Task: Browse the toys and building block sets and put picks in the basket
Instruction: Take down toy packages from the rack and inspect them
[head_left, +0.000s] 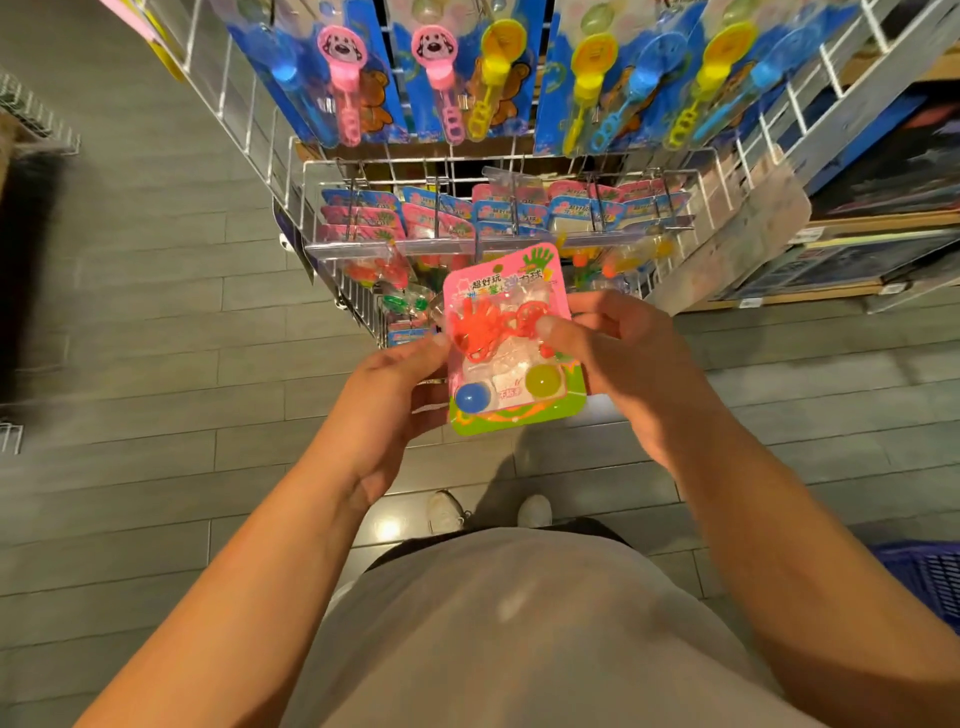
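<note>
Nearest, low in view: grey shirt (498, 623) and two bare forearms reaching forward. Blue basket (930, 577) at the right edge, on the floor just beside the right forearm, only a corner visible. Beyond the shirt, two white shoes (488, 512) on grey plank floor (130, 364).

Held up between both hands, at mid-frame: toy blister card (511, 338), pink at the top and green at the bottom, tilted slightly. Under its clear plastic, an orange sticky hand (475, 325), a blue ball (472, 397) lower left and a yellow-green ball (544, 382) lower right. Left hand (384, 405) gripping the card's left edge, fingers curled behind it, thumb on the front. Right hand (618, 353) gripping the right edge, thumb pressed on the plastic near the orange toy, fingers curled round the back.

Just behind the card: white wire rack (363, 171) with hooks carrying more pink and blue carded toys (415, 218) of the same kind. Higher on the rack, a row of bubble wand packs (467, 67) on blue cards, with pink, yellow and blue wands. Far right: shelves of boxed sets (857, 260), too blurred to read.
</note>
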